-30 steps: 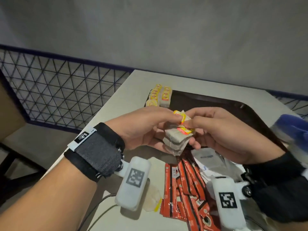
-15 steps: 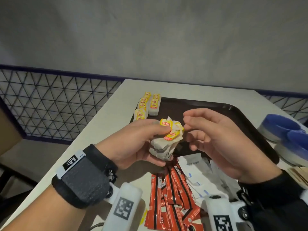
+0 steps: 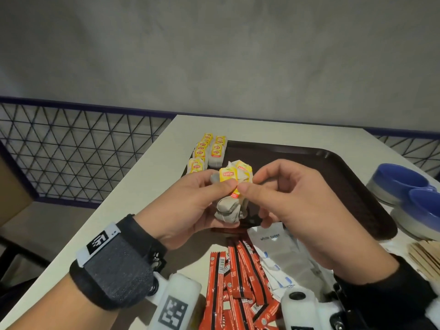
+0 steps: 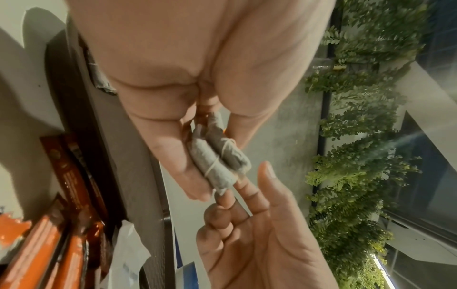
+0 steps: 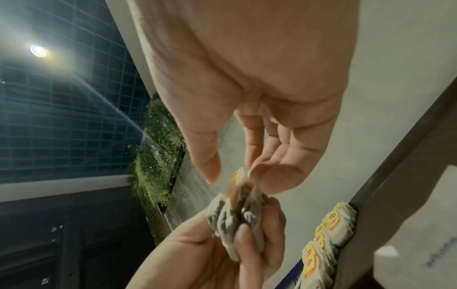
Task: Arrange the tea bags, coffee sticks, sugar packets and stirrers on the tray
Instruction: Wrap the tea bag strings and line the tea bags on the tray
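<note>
Grey wall and a dark mesh railing stand behind a pale worktop [image 3: 133, 177] carrying a dark brown tray [image 3: 333, 167]. Left hand [image 3: 190, 206] grasps a bundle of tea bags [image 3: 229, 208] from the side, fingers curled round the grey sachets and thumb pressed on the tags at the top; the left wrist view shows string wound round the sachets. Right hand [image 3: 292, 210] pinches at the top of the same bundle between thumb and forefinger, remaining fingers loosely curled; the right wrist view confirms the fingertips [image 5: 259, 176] closed on paper at the tag end. The bundle is held just above the near edge of the tray, not resting on it. Judgement: the tea-bag step is in hand, with one bag being separated from the bundle; the next move calls for drawing it free without tangling the strings, then setting it beside the row of placed tea bags [image 3: 207, 153] at the tray's far left corner. Coffee sticks [image 3: 238, 282] and sugar packets [image 3: 273, 253] lie heaped on the worktop near the person, off the tray; wooden stirrers [image 3: 426, 256] lie at the right edge, also off it. Blue bowls [image 3: 409, 186] stand to the right. Legible writing: "Lipton" on the yellow tags, "white sugar" on a white packet; print on the red sticks is too small to read.
</note>
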Demonstrator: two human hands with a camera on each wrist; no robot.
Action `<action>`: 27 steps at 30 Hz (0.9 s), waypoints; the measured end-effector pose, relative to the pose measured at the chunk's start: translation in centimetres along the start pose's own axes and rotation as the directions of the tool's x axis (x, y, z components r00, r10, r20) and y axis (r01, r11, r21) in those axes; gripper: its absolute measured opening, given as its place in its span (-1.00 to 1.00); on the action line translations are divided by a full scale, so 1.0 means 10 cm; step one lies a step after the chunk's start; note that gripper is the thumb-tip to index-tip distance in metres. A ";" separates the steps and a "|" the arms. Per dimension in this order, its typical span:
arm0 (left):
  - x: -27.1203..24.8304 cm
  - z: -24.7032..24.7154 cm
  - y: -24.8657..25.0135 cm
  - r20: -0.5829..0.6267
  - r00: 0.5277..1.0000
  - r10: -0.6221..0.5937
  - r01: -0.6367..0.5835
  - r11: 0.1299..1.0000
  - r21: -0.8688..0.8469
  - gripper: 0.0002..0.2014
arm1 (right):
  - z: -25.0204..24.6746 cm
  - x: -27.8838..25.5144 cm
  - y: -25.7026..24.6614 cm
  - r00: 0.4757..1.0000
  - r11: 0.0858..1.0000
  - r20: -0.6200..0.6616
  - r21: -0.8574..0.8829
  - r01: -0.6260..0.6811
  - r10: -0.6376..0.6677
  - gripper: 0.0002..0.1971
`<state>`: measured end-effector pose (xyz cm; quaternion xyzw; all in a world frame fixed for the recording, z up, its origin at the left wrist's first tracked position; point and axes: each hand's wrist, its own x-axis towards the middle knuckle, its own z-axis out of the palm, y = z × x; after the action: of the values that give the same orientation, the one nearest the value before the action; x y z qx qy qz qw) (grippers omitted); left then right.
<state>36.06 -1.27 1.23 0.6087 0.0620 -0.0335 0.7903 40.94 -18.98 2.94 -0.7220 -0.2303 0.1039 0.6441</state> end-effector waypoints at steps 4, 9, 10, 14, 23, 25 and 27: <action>0.00 0.01 -0.01 -0.005 1.000 0.008 -0.008 1.000 0.006 -0.66 | 0.01 0.00 0.05 0.999 0.998 0.008 -0.038 -0.042 0.042 -0.83; -0.01 0.02 0.01 -0.001 1.000 -0.024 0.024 0.997 -0.078 -0.64 | -0.04 0.03 0.06 0.995 0.995 0.003 0.012 -0.096 0.096 -0.87; -0.01 0.02 0.02 -0.002 1.000 -0.030 0.030 0.995 -0.093 -0.64 | -0.05 0.03 0.05 0.995 0.994 0.006 0.018 -0.105 0.104 -0.86; 0.01 0.01 0.01 -0.017 0.998 -0.066 0.062 0.985 -0.160 -0.70 | -0.06 0.05 0.05 0.991 0.984 0.004 0.121 -0.134 0.134 -0.83; -0.02 -0.02 0.02 0.052 0.995 -0.087 0.093 0.987 -0.132 -0.63 | -0.07 0.06 0.07 0.988 0.974 -0.007 0.169 -0.154 0.157 -0.80; -0.01 -0.01 0.01 0.029 0.997 -0.073 0.076 0.992 -0.099 -0.59 | -0.07 0.06 0.08 0.987 0.975 -0.019 0.164 -0.152 0.157 -0.80; 0.00 0.00 0.02 0.007 0.998 -0.068 0.068 0.995 -0.076 -0.64 | -0.07 0.07 0.09 0.986 0.975 -0.023 0.159 -0.157 0.162 -0.80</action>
<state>36.04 -1.22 1.38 0.5755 0.0823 -0.0592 0.8115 41.99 -19.32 2.28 -0.6870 -0.1512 0.1602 0.6925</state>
